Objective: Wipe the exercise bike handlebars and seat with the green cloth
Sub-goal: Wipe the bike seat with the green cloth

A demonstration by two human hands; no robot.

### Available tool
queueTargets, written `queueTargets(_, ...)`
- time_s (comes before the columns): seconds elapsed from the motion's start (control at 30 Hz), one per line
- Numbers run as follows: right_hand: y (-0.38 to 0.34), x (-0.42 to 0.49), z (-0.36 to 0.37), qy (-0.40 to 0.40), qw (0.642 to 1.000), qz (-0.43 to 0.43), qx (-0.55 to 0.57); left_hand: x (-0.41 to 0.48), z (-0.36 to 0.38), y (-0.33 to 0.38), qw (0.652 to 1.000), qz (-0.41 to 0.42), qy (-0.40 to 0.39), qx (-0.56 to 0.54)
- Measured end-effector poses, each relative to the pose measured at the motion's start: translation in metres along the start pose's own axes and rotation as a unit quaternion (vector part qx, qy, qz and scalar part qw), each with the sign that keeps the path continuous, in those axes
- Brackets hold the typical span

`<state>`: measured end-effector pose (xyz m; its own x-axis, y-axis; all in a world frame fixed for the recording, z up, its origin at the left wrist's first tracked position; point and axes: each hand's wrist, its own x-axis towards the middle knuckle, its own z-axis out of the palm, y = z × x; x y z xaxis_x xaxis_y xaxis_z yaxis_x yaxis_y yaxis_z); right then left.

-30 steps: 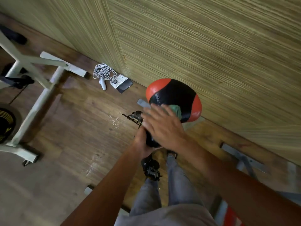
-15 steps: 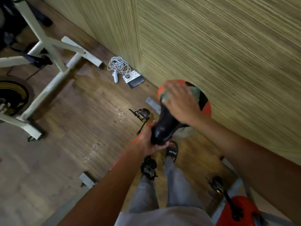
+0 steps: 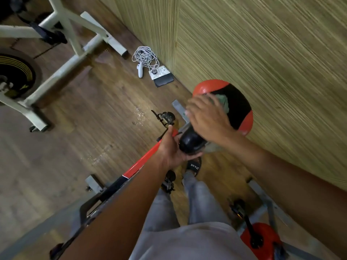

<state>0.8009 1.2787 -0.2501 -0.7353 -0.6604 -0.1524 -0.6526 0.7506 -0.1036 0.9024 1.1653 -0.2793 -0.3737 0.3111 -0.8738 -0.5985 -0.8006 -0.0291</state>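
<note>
While the right hand's fingers [image 3: 201, 105] lie spread and flat, they press the green cloth [image 3: 223, 103] against the top of the seat [image 3: 237, 107]; only a crumpled corner of the cloth shows past the fingertips, on the seat's black middle. The right hand [image 3: 208, 119] covers the seat's narrowing part, palm down, so it is pressing the cloth rather than clenching it. Below it, the left hand [image 3: 174, 149] cups the seat's black nose from underneath, fingers curled up around the tip and thumb along its near side. The seat has red patches at its wide end, one towards the wall [image 3: 262, 53] and one on the opposite edge. Both forearms run back from the seat to the bottom of the view, over grey trousers [image 3: 187, 241]. Under the seat, a red and black frame bar [image 3: 139, 166] slants away beneath the left wrist, with a black pedal [image 3: 166, 117] just beside the left thumb. A foot in a black sandal [image 3: 194, 167] stands on the wooden floor [image 3: 93, 119] directly below the seat's nose. Well away from the seat, by the wall's foot, lie a coiled white cable [image 3: 145, 56] and a socket [image 3: 159, 72]. Farther off stands a white bike frame [image 3: 62, 59]. The handlebars cannot be made out.
</note>
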Motion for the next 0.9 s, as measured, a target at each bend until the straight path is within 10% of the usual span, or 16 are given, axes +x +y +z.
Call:
queueTargets(0.17, -0.022, -0.061, 0.015, 0.003, 0.990, -0.118, 0.075, -0.001, 0.003, 0.004, 0.999, 0.013, 0.013, 0.026)
queueTargets(0.3, -0.013, -0.054, 0.028, 0.138, 0.948, 0.228, 0.171, -0.003, 0.016, 0.008, 0.987, 0.049, 0.049, 0.143)
queueTargets(0.4, -0.089, -0.077, 0.045, 0.218, 0.790, 0.342, 0.461, 0.005, 0.023, 0.013, 0.923, 0.140, 0.116, 0.339)
queueTargets(0.53, -0.088, -0.048, 0.044, 0.233, 0.405, 0.538, 0.701, 0.006, 0.028, 0.018, 0.883, 0.171, 0.104, 0.425)
queueTargets(0.6, -0.079, -0.037, 0.039, 0.233, 0.292, 0.576, 0.727, 0.003, 0.029, 0.017, 0.865, 0.184, 0.094, 0.457)
queueTargets(0.73, -0.111, -0.036, 0.039, 0.221, 0.335, 0.580, 0.709, 0.001, 0.028, 0.022, 0.863, 0.209, 0.093, 0.450)
queueTargets(0.83, -0.095, -0.021, 0.045, 0.224, 0.264, 0.593, 0.727, 0.000, 0.028, 0.028, 0.849, 0.207, 0.085, 0.478)
queueTargets(0.9, -0.096, -0.018, 0.043, 0.235, 0.278, 0.594, 0.717, 0.000, 0.029, 0.029, 0.847, 0.203, 0.093, 0.483)
